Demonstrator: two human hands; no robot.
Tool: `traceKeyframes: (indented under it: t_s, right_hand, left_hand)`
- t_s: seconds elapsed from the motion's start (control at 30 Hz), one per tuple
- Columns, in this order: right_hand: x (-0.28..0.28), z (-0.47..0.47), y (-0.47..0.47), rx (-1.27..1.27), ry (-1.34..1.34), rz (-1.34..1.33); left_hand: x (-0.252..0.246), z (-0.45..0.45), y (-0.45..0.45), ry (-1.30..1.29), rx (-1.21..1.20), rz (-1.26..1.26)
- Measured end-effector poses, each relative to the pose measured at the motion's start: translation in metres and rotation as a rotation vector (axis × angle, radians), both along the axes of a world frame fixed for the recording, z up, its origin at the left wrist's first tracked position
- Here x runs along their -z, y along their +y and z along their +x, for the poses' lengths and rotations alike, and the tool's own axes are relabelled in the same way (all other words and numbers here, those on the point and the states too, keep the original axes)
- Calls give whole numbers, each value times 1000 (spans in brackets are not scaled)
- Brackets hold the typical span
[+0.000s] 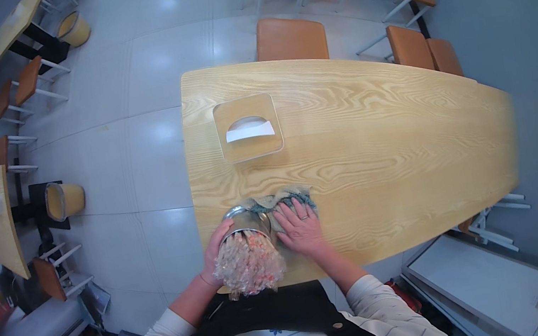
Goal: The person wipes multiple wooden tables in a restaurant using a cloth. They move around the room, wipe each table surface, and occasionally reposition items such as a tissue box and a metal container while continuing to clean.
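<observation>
My left hand grips the side of a shiny metal canister near the wooden table's front left corner. Packed inside it are plastic-wrapped disposable chopsticks, their wrapped ends spilling out towards my body; the canister looks tipped my way. Just right of it, my right hand lies with fingers spread over a crumpled grey-green cloth, holding it against the tabletop. Part of the cloth is hidden under the hand.
A square wooden tissue box with a white tissue showing stands farther back on the table. Brown-seated chairs stand beyond its far edge. A yellow waste bin is on the floor at left; a white-topped unit is at lower right.
</observation>
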State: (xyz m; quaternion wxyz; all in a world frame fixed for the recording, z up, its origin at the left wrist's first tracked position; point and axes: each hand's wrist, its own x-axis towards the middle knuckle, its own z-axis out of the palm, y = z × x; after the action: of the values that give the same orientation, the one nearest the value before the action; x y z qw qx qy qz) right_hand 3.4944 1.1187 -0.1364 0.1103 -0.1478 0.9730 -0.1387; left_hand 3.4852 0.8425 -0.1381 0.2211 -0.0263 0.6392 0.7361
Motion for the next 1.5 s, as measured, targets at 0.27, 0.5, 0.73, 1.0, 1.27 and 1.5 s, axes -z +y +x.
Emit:
traceKeyframes:
  t_s: [0.27, 0.5, 0.73, 1.0, 1.27, 1.5]
  right_hand:
    - [32, -107, 140, 455, 357, 187]
    - [28, -144, 102, 126, 467, -312]
    - [8, -115, 67, 207, 143, -320]
    - [15, -212, 149, 629, 136, 241]
    - [34, -340, 56, 308, 116, 207]
    - [8, -332, -112, -269, 156, -9]
  left_hand:
    - [-93, -58, -42, 444, 578, -916]
    - [-99, -166, 29, 522, 374, -975]
    - [-118, -233, 109, 651, 581, -1284]
    - [-113, -252, 103, 556, 582, -1219]
    - [-132, -200, -1, 554, -9, -1218]
    - [-146, -168, -36, 524, -121, -1336]
